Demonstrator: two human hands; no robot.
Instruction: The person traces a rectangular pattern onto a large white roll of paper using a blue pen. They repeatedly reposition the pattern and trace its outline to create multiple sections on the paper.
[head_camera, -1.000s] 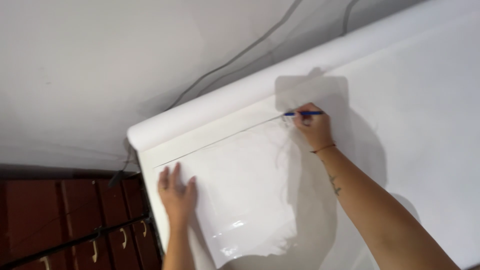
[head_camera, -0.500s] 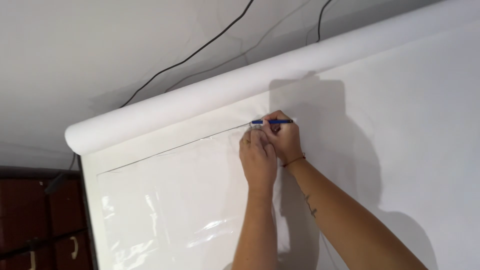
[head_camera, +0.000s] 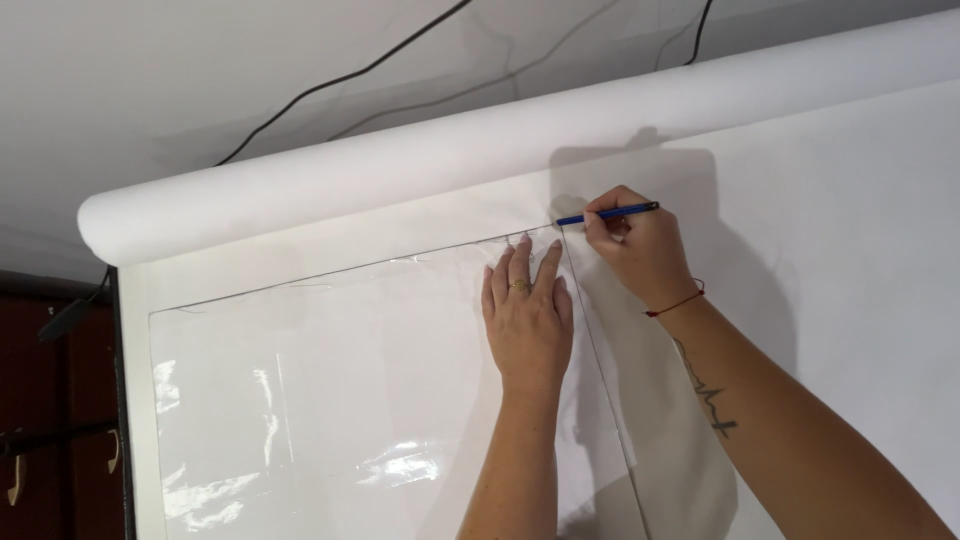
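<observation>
Above my work a black cable (head_camera: 340, 78) trails across the pale wall (head_camera: 150, 90), with a second one (head_camera: 705, 25) dropping in further right. Down at the left edge I see dark reddish wood (head_camera: 50, 400), perhaps drawer fronts, with small pale hooks (head_camera: 15, 480).

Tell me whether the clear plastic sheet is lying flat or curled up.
Flat: the clear plastic sheet lies spread on the white fabric, pressed by the left hand.
</observation>
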